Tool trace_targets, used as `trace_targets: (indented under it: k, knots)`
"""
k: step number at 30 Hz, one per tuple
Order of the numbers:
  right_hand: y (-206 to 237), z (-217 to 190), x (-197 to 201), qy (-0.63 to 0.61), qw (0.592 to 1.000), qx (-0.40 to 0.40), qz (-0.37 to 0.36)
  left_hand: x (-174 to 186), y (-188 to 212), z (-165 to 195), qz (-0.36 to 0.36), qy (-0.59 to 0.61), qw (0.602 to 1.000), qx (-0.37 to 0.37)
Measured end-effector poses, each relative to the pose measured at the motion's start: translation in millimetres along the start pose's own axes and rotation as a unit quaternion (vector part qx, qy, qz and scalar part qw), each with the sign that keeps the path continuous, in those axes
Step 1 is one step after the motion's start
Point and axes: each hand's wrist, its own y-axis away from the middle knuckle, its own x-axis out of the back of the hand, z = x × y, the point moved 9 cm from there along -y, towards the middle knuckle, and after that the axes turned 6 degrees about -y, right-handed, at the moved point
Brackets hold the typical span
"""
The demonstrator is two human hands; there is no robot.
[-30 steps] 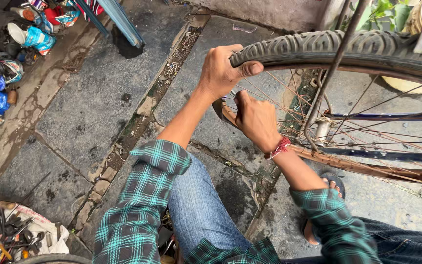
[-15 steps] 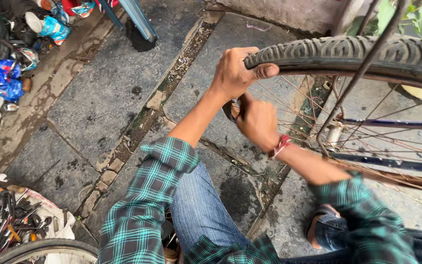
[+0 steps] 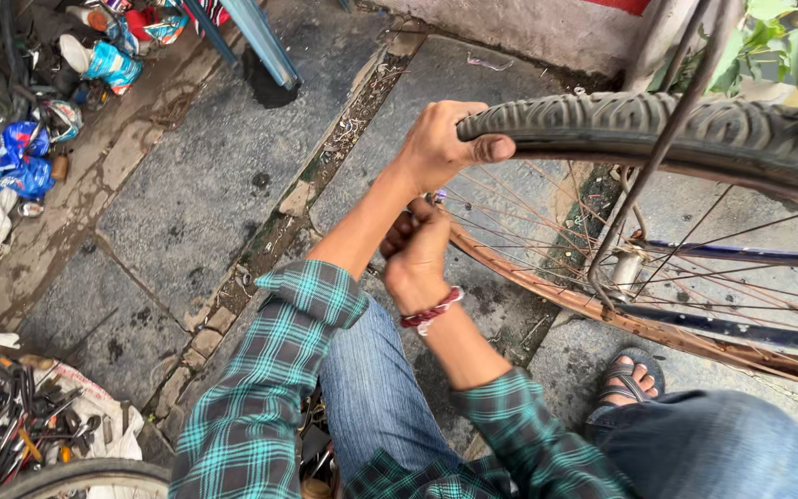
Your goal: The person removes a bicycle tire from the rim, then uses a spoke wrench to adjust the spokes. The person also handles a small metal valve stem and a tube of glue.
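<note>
At the far left, a heap of tools (image 3: 11,430) lies on a white cloth on the stone floor (image 3: 187,185), with blue bags (image 3: 16,162) and cans higher up along the same edge. Moving right, the left hand (image 3: 441,143) reaches out from a green plaid sleeve (image 3: 260,397) and wraps over the black tyre (image 3: 658,125) of a bicycle wheel; its grip is pressed around the tread, thumb laid along the tyre's side. Just below it, the right hand (image 3: 417,259), wearing a red thread band at the wrist, is curled into a fist at the rusty rim (image 3: 547,296), touching it; whether it pinches anything I cannot tell. Spokes fan rightward toward the hub (image 3: 625,268). Lower right, a sandalled foot (image 3: 625,379) rests on the floor
</note>
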Motion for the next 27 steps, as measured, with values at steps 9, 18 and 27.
trace_targets:
  k: [9,18,27]
  knots:
    - [-28.5,16.2,-18.6,-0.172,0.982,0.041,-0.06,-3.2,-4.0,-8.8,-0.013,-0.005,1.0,-0.004]
    - [-38.2,45.4,-54.6,-0.223,0.956,-0.011,-0.188,-0.3,-5.8,-7.1,0.006,-0.006,1.0,-0.015]
    - [-41.1,25.5,-102.0,-0.195,0.963,0.041,-0.184,13.5,4.1,11.6,0.127,-0.056,0.988,-0.063]
